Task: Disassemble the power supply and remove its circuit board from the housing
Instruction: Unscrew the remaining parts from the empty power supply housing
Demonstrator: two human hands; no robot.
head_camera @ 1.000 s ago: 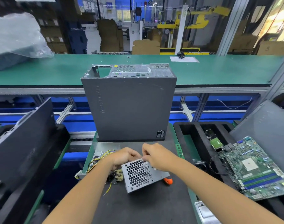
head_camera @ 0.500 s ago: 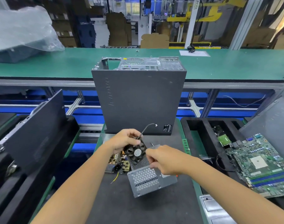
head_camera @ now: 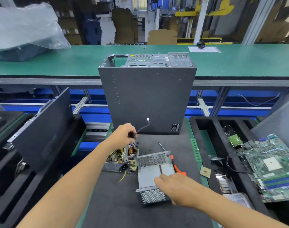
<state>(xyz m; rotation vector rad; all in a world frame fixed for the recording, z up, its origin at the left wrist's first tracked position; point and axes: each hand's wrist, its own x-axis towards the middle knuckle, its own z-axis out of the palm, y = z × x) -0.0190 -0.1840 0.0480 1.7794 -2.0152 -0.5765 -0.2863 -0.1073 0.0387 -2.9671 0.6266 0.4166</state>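
1. Head view: the left hand (head_camera: 124, 134) is curled around a dark part with a thin wire (head_camera: 143, 126) trailing up from it to a white plug; what the part is cannot be told, since the fingers hide it.
2. It seems held clear of the bench so the wire does not snag on the parts below.
3. Just under that hand lies the circuit board (head_camera: 127, 156), still seated in the lower half of the metal housing (head_camera: 115, 167) with the power socket facing near; bundled wires run off its left side.
4. The right hand (head_camera: 175, 189) rests on the housing cover (head_camera: 154, 175), fingers fairly straight and spread, pressing it flat on the black mat (head_camera: 117, 203) to the right of the board, probably to set it aside or steady it.
5. An orange-handled screwdriver (head_camera: 175, 165) lies just behind the cover, partly hidden, within easy reach.
6. A computer case (head_camera: 147, 99) stands upright at the far edge of the mat, and a motherboard (head_camera: 272, 167) sits in a tray at right.
7. Judging by this, the cover is off; the board has yet to be lifted out of its base.
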